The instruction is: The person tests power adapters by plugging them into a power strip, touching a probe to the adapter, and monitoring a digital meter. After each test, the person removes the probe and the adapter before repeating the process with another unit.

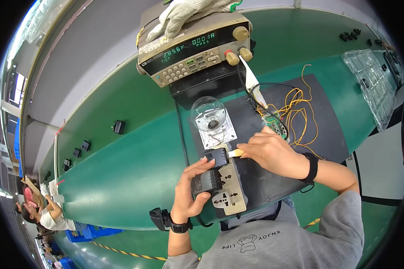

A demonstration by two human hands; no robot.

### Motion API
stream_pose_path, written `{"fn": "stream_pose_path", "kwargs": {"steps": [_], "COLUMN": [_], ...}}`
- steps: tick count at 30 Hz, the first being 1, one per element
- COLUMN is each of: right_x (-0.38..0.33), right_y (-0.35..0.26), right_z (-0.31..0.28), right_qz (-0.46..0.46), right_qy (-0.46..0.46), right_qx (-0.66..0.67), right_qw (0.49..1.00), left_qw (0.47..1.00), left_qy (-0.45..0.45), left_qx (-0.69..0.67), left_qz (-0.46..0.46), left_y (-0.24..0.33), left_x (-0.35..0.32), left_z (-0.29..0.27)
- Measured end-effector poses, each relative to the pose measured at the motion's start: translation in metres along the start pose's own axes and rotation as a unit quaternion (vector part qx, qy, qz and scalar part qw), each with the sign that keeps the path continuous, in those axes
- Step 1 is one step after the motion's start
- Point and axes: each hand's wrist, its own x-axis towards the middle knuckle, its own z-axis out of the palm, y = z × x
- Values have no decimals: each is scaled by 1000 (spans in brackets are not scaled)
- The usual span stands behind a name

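A green surface [134,157] is carrying a black mat [274,179], and at its far edge a bench power supply [195,49] is sitting with a white work glove [184,15] lying on top. Near the middle of the mat a beige socket strip [231,190] is lying below a clear bulb [208,114]. The left hand [191,190] is curling its fingers [202,167] around a black adapter [208,179] plugged into the strip. The right hand [274,152] is pinching a small yellow connector [234,153] just beside the adapter's top.
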Motion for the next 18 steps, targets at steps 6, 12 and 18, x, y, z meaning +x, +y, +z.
{"fn": "stream_pose_path", "kwargs": {"steps": [6, 12, 18], "right_x": [0, 3, 7], "right_y": [-1, -1, 3], "right_z": [-1, 4, 4], "right_qz": [-19, -27, -47], "right_qy": [-7, -10, -28], "right_qx": [8, 12, -46], "right_qw": [1000, 1000, 997], "left_qw": [999, 999, 999], "left_qy": [16, 29, 24], "left_qx": [-29, -35, -28], "left_qz": [-18, -25, -36], "left_y": [-2, -4, -5], "left_x": [-2, 0, 7], "left_z": [1, 2, -3]}}
